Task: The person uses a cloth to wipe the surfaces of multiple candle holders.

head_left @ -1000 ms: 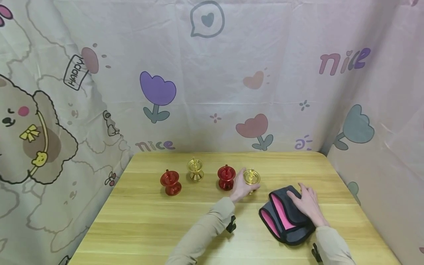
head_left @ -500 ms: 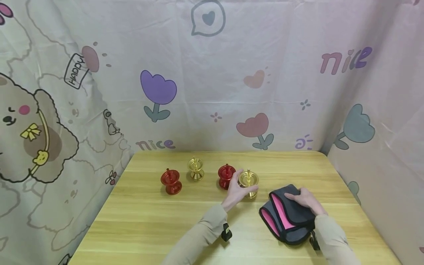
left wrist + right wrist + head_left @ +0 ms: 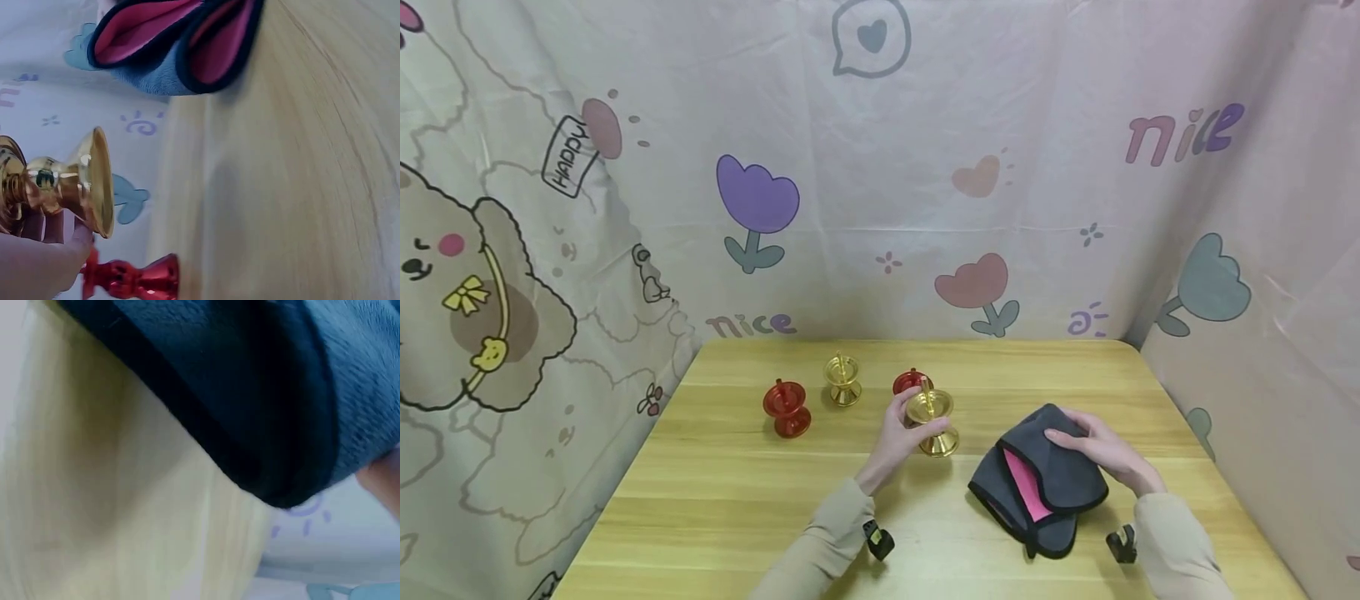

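Note:
My left hand [image 3: 916,423] grips a gold candle holder [image 3: 932,422] by its stem and holds it slightly tilted, just above the wooden table [image 3: 737,508]. The left wrist view shows this gold holder [image 3: 69,184] off the tabletop, with my fingertips [image 3: 44,269] behind it. My right hand [image 3: 1075,440] holds the upper fold of a grey cloth with pink lining [image 3: 1037,487] that lies on the table to the right. Up close, the cloth [image 3: 250,381] fills the right wrist view, and it also shows as the cloth [image 3: 175,44] in the left wrist view.
A red holder [image 3: 787,408] and a second gold holder [image 3: 842,380] stand in a row at the back. Another red holder [image 3: 910,381] is partly hidden behind my left hand. Printed fabric walls [image 3: 880,167] close in the table at the back and both sides.
My left hand has picked the gold holder up from the row and brought it nearer and to the left. My right hand has curled onto the cloth and shifted it slightly.

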`<control>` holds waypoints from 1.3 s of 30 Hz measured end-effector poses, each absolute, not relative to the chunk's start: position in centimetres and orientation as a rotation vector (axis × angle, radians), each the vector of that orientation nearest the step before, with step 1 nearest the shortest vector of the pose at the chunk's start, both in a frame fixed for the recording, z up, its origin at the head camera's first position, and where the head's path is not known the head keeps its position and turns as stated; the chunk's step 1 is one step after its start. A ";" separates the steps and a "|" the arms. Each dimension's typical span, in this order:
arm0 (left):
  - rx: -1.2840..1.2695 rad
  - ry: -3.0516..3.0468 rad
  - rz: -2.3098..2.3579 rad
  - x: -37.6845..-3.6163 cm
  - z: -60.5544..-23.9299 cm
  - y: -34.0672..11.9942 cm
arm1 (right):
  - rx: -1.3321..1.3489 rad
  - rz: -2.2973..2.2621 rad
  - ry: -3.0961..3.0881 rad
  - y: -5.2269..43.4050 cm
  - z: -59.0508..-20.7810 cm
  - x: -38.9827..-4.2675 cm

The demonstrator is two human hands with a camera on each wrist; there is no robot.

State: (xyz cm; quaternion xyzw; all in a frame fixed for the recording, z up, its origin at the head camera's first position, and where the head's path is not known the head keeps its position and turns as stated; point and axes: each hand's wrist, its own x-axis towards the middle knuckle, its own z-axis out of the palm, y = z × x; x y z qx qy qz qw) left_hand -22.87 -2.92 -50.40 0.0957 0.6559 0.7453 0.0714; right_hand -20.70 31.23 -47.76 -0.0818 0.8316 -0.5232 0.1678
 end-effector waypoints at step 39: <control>0.691 2.139 1.959 -18.0 -42.0 -4.5 | -0.870 -2.755 1.065 18.2 -46.4 -17.4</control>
